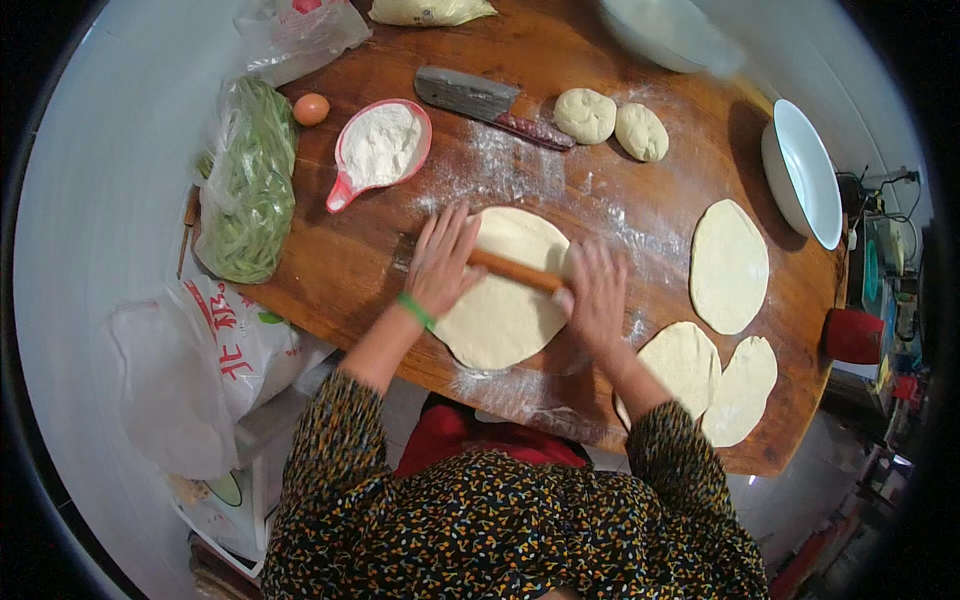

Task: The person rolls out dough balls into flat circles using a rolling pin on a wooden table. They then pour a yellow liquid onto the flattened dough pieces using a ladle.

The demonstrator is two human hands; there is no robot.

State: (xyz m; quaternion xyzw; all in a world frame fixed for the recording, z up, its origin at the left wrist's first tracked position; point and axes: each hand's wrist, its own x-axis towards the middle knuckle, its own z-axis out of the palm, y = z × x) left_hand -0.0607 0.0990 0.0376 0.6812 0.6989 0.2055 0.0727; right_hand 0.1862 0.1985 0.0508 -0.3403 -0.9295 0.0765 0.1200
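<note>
A wooden rolling pin (pixel 519 271) lies across a large flat round of dough (pixel 501 330) near the table's front edge. My left hand (pixel 442 259), with a green band at the wrist, covers the pin's left end. Over its right end lies my right hand (pixel 598 296). Both hands are blurred, their fingers stretched forward, and the pin's ends are hidden beneath them. Behind the dough, loose flour dusts the wood. A cleaver (pixel 487 105) with a dark red handle lies farther back, beside two dough lumps (pixel 584 116) (pixel 641 133).
On the wooden table (pixel 337 247), flattened dough pieces (pixel 729 266) (pixel 679 367) (pixel 741 394) lie to the right, near a tilted white bowl (pixel 802 174). A red-rimmed scoop of flour (pixel 382 142), an egg (pixel 311 109) and bagged green vegetables (pixel 255 184) occupy the left. Another bowl (pixel 667 34) stands at the back.
</note>
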